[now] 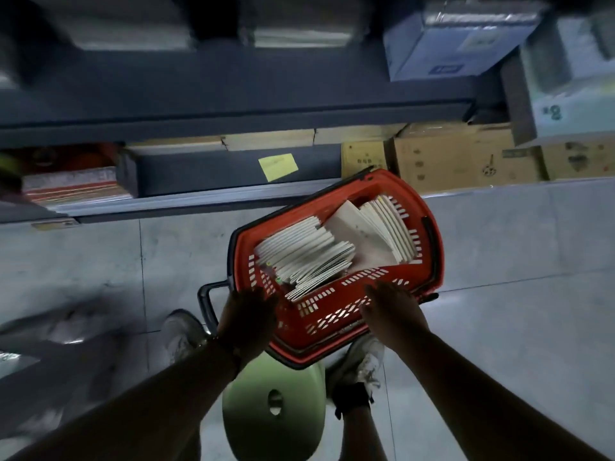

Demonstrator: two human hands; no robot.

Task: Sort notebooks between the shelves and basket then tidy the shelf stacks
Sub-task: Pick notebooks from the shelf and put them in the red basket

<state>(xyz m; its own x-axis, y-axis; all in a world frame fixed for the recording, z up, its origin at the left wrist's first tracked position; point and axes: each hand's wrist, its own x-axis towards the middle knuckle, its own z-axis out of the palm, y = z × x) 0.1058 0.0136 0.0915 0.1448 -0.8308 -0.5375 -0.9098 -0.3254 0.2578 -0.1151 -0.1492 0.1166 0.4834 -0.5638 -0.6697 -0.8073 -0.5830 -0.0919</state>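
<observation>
Mostly basket: a red plastic basket (336, 314) with slotted, perforated walls and a dark rim sits on the grey floor (515, 261), tilted on its near edge, just in front of the shelves.
Notebooks in basket: two fanned batches of thin pale notebooks (306, 254), cream-white covers, soft edges, lying slanted; the right batch leans against the far wall.
Handles: black, folded down along the rim; a dark metal loop sticks out at the left.
Left hand (248, 317): laid over the basket's near left corner, fingers spread fairly straight, released, touching the rim.
Right hand (392, 314): against the near wall of the basket, fingers straight and released, holding nothing.
Shelves: dark grey metal shelves (233, 114), matte; a yellow paper label (278, 166) is stuck on the lower front.
Shelf stack: at left, a stack of notebooks (76, 189) with red-and-white edges, blurred.
Boxes: brown cardboard boxes (466, 158) on the floor at right; a bluish carton (446, 44) above.
Stool: a pale green, smooth plastic stool (273, 417) with a round hole, between the feet.
</observation>
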